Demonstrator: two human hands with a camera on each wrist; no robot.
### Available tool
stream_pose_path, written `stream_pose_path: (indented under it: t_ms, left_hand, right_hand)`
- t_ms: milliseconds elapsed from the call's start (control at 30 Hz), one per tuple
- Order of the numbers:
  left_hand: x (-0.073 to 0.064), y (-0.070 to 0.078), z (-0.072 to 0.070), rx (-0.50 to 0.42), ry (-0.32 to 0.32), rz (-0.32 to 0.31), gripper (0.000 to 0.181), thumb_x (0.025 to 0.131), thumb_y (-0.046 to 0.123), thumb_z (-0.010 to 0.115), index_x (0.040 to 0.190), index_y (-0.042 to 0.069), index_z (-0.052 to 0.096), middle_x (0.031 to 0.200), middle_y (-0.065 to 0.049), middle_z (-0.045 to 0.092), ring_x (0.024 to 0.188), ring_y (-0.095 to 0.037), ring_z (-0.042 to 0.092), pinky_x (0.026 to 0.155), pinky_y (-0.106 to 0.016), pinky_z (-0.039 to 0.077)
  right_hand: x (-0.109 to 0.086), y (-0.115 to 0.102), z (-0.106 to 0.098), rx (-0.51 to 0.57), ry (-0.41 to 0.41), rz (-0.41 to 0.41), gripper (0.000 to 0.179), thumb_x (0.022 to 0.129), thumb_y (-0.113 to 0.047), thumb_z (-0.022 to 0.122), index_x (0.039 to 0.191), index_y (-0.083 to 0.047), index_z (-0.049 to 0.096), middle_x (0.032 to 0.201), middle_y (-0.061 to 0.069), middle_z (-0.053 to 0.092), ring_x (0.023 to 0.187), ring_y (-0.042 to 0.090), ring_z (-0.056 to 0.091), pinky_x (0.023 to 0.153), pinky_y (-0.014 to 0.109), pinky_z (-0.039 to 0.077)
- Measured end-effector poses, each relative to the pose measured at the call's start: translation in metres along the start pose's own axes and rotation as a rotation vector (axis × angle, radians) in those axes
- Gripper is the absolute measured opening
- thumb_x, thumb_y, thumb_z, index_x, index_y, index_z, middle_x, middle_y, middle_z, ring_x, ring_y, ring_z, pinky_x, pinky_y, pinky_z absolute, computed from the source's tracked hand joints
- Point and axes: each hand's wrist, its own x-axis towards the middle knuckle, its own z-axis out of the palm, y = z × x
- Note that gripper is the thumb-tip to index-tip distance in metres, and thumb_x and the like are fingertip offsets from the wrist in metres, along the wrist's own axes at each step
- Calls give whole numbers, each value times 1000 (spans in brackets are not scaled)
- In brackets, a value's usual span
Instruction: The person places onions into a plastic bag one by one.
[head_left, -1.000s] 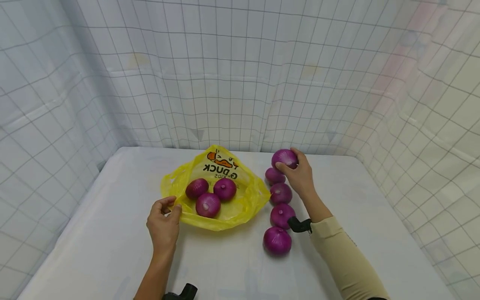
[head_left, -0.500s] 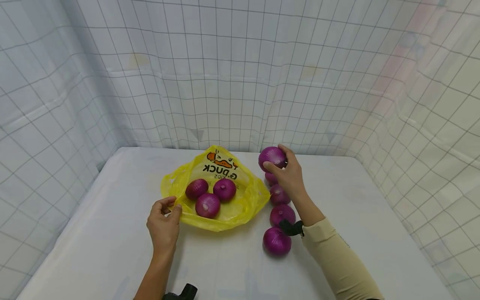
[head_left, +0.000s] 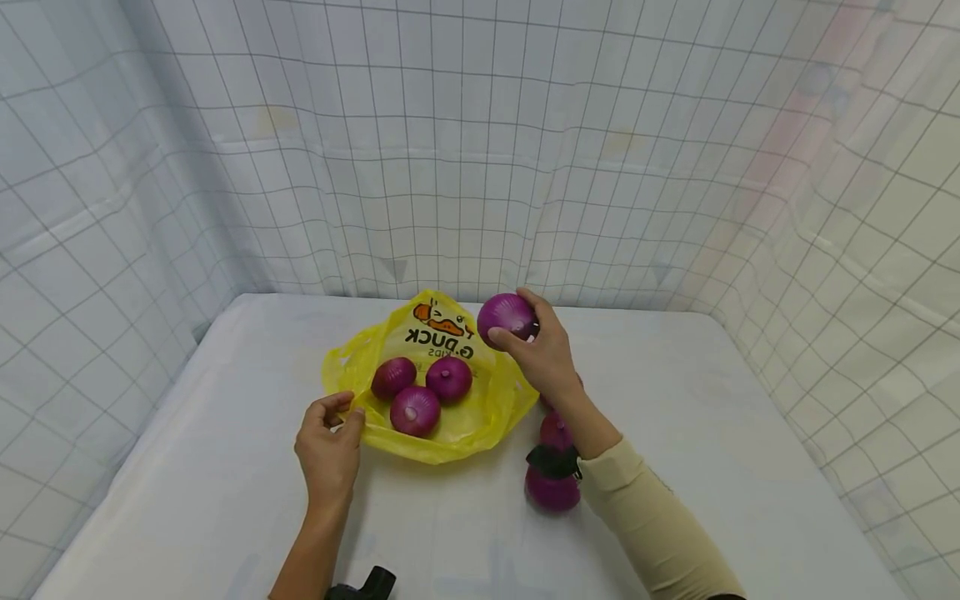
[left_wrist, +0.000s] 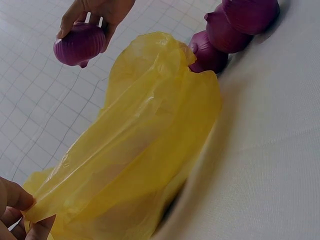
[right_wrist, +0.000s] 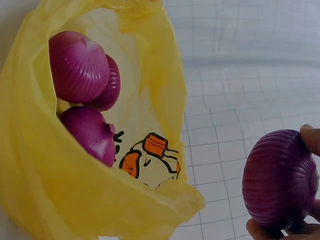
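My left hand (head_left: 327, 450) pinches the near left rim of a yellow plastic bag (head_left: 495, 417) with a duck print; the left wrist view shows the thumb and fingers (left_wrist: 17, 195) on its edge. Three red onions (head_left: 416, 410) lie inside the bag's open mouth. In my right hand (head_left: 545, 350) is another red onion (head_left: 507, 320), gripped between thumb and fingers and raised over the bag's far right side. The right wrist view has this held onion (right_wrist: 277, 177) at the right, apart from the bag (right_wrist: 30, 165).
To the right of the bag, more red onions (head_left: 552, 490) stand in a row on the white table (head_left: 690, 467), partly hidden by my right forearm and wrist camera. A white gridded curtain (head_left: 465, 167) encloses the table at the back and sides.
My right hand has carried its onion leftward from above the far end of the onion row to over the bag's far right side. The left hand and the bag stay nearly still.
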Motion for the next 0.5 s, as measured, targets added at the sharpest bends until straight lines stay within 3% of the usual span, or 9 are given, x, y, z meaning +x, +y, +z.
stream_pose_path:
  t_ms: [200, 500]
  left_hand:
    - [0, 0, 1, -2, 5, 7, 22, 83, 3, 63, 104, 0, 65, 97, -10, 63, 77, -8, 44, 55, -6, 37]
    - [0, -1, 3, 3, 11, 18, 21, 82, 3, 63, 103, 0, 65, 96, -11, 64, 76, -7, 44, 55, -6, 37]
  right_hand:
    - [-3, -6, 19, 62, -56, -6, 71, 82, -32, 72, 142, -26, 36, 140, 4, 43, 123, 27, 51, 96, 42, 49]
    - [-6, -14, 43, 59, -98, 27, 73, 80, -32, 73, 142, -22, 37, 139, 5, 45, 122, 26, 52, 97, 42, 49]
